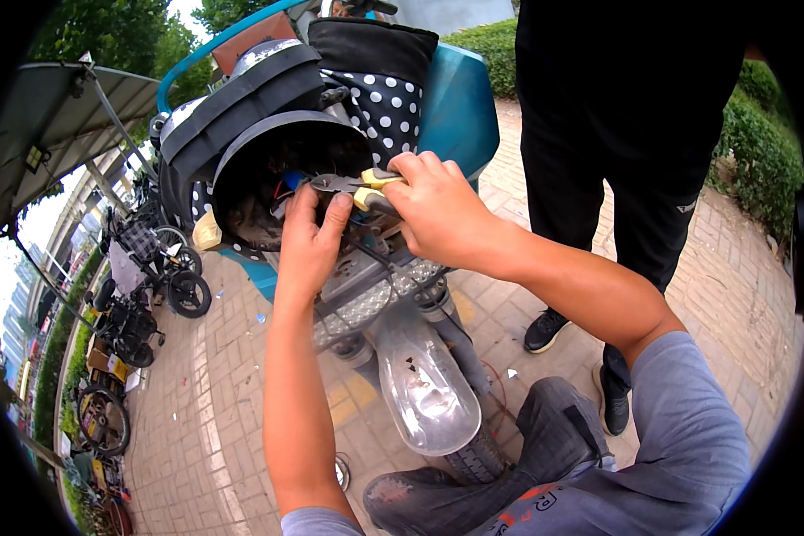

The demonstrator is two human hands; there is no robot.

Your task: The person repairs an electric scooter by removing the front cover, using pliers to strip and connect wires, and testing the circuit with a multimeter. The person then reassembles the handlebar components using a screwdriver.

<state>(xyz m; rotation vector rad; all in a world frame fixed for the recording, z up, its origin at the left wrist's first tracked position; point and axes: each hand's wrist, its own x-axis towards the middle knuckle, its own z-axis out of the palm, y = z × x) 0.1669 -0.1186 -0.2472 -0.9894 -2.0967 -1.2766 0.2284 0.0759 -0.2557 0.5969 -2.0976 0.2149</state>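
My right hand [439, 207] is closed around the yellow-and-grey handles of a pair of pliers [372, 180]. The pliers' metal jaws point left into the open round black headlight housing [232, 154] of a teal vehicle. Just below the jaws is my left hand [311, 239], its thumb and fingers bent together at the housing's lower edge. Whatever lies between those fingers is too small to make out. Behind the fingertips, a blue piece [291, 180] and a bit of red sit among dark wires; the rest of the cavity is in shadow.
Below the housing are a clear plastic mudguard [424, 384] and the front tyre [478, 460]. A polka-dot cover [386, 107] hangs behind the housing. A person in black trousers [567, 134] stands close at right. Parked two-wheelers [165, 268] line the left side of the paving.
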